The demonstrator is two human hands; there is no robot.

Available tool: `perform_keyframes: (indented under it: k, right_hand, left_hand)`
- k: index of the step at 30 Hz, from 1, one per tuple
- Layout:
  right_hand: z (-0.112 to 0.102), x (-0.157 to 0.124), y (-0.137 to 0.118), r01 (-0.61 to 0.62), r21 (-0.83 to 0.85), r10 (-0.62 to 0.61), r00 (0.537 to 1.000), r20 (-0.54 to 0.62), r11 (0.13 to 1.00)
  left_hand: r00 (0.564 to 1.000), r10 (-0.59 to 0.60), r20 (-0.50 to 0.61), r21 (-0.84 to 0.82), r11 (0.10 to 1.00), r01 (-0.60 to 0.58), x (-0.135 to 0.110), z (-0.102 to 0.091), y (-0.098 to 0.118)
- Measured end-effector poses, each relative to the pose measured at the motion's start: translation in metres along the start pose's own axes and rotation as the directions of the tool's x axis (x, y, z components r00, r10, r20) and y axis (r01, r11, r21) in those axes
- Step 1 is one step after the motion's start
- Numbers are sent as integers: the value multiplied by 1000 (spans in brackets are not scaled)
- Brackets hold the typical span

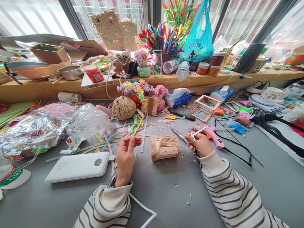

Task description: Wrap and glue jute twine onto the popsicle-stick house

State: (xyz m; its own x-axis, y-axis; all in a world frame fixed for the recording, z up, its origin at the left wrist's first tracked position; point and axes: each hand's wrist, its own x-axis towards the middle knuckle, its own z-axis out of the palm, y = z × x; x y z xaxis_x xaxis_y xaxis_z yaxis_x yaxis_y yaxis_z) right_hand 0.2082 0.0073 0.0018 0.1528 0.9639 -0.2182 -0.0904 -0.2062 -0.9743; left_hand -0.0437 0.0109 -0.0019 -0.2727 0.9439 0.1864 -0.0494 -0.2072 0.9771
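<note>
My left hand (125, 155) is raised over the grey table with thumb and fingertips pinched together; what they pinch is too thin to name. My right hand (199, 143) grips a pair of small scissors (187, 135) with open blades pointing left. Between the hands lies a small popsicle-stick piece wrapped in jute twine (165, 147). A ball of jute twine (123, 107) sits farther back, beside a stick basket of pipe-cleaner flowers (144, 95).
A white power bank (78, 166) lies left of my left hand, with plastic bags (47, 125) behind it. A pink glue gun (213, 134) and black cables (239, 152) lie to the right. A wooden frame (205, 107), tissues and craft supplies crowd the back ledge.
</note>
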Motion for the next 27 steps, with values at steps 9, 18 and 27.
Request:
perform_keyframes:
  k: [9,18,27]
  right_hand:
    - [-6,1,-2,10,-40,-10,1000,-14,999]
    - [-6,1,1,152,-430,-207,975,-85,890]
    - [-17,12,12,236,-732,-456,883,-113,639]
  left_hand:
    - [1000,30,1,38,999,-30,0,-2,-2]
    - [999,34,-2,107,994,-33,0,-3,-2]
    - [998,55,24,130,990,-57,-2,1,4]
